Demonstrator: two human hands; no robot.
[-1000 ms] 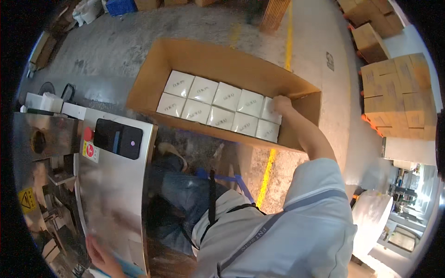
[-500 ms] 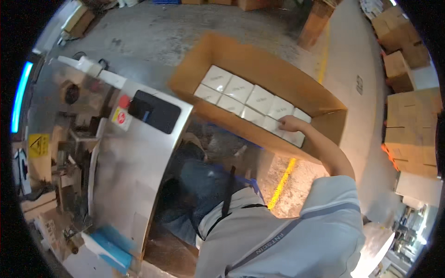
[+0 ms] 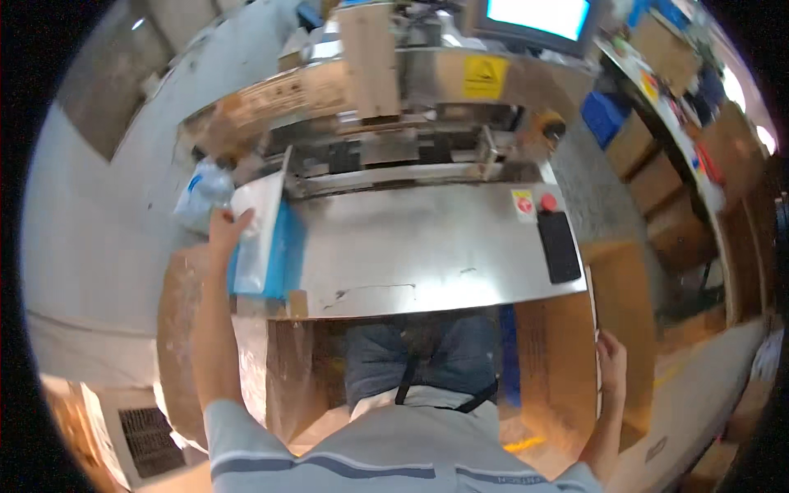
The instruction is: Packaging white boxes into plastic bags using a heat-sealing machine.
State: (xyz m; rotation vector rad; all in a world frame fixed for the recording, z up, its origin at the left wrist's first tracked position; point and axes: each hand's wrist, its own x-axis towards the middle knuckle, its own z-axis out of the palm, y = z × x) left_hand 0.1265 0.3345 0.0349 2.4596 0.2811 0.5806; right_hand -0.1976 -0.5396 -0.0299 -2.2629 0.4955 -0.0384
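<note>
My left hand point(image 3: 226, 232) rests at the edge of a stack of white, glossy plastic sheets or bags point(image 3: 260, 222), its thumb spread from its fingers. That stack lies in a blue holder point(image 3: 284, 251) at the left end of a metal worktable point(image 3: 394, 238). Beyond the hand sits a crumpled clear-and-blue plastic bag point(image 3: 205, 191). My right hand point(image 3: 611, 361) hangs low at the right, beside the inner edge of an open cardboard carton point(image 3: 629, 287). Its fingers are bent and blurred, so whether they hold anything is not clear.
A black phone-like slab point(image 3: 559, 246) and a red button point(image 3: 548, 202) are on the table's right end. Across its back runs a machine bar point(image 3: 386, 177). Another carton point(image 3: 182, 329) stands at the left, and a lit screen point(image 3: 538, 16) is at the back.
My view has swung left from the carton of white boxes to the worktable. My right hand has left those boxes; my left hand now appears at the white plastic stack.
</note>
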